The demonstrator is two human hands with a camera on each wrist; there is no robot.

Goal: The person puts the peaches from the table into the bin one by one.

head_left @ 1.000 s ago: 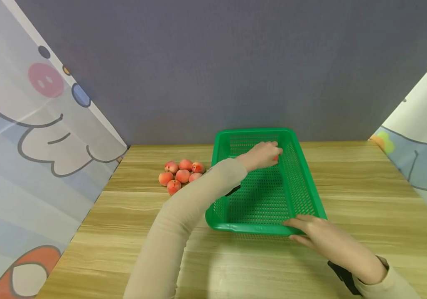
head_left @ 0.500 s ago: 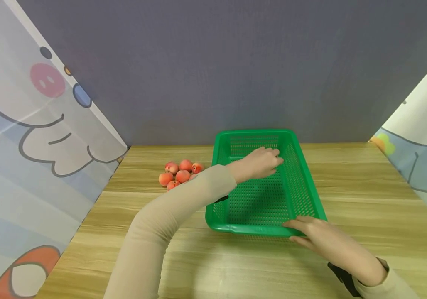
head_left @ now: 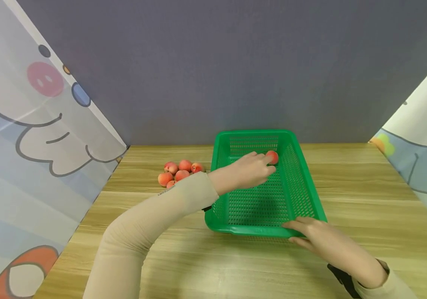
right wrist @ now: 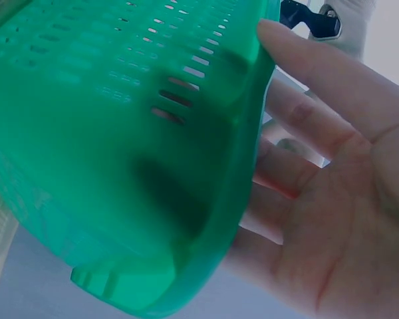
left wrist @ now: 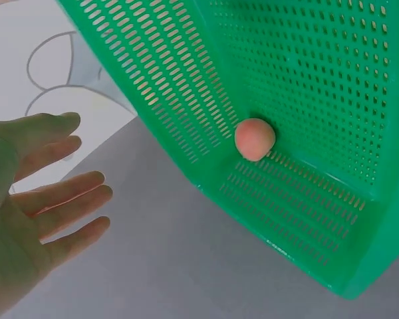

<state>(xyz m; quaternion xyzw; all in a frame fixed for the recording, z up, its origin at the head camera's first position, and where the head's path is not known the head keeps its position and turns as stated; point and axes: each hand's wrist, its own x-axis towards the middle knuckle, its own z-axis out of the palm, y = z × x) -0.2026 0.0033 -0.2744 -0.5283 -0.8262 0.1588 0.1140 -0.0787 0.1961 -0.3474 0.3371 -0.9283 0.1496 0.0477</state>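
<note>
Person's L hand (head_left: 251, 171), its arm in a long beige fabric sleeve (head_left: 168, 207), hangs over a rectangular green perforated plastic basket (head_left: 254, 231); fingers loosely extended & apart (L-wrist view), grasp empty. Near the fingertips, w/ a gap btwn (same view): one round pinkish-orange peach (left wrist: 255, 139), lying inside the basket on its floor, by the far R corner as seen from the head. R hand (head_left: 322, 234) grips the basket's near rim close to the R corner, thumb on one side, other fingers on the opp. side (R-wrist view); dark strap (head_left: 342, 278) at that wrist. L of basket, on a yellow-brown wood-grain tabletop (head_left: 366, 207): cluster of round red-orange peaches (head_left: 182, 175), at least 6 visible, some partly hidden by the L sleeve, so exact no. can't be told. Background: plain grey-purple upright panel (head_left: 213, 70); pale cartoon-printed panels (head_left: 4, 124) at L & R.
</note>
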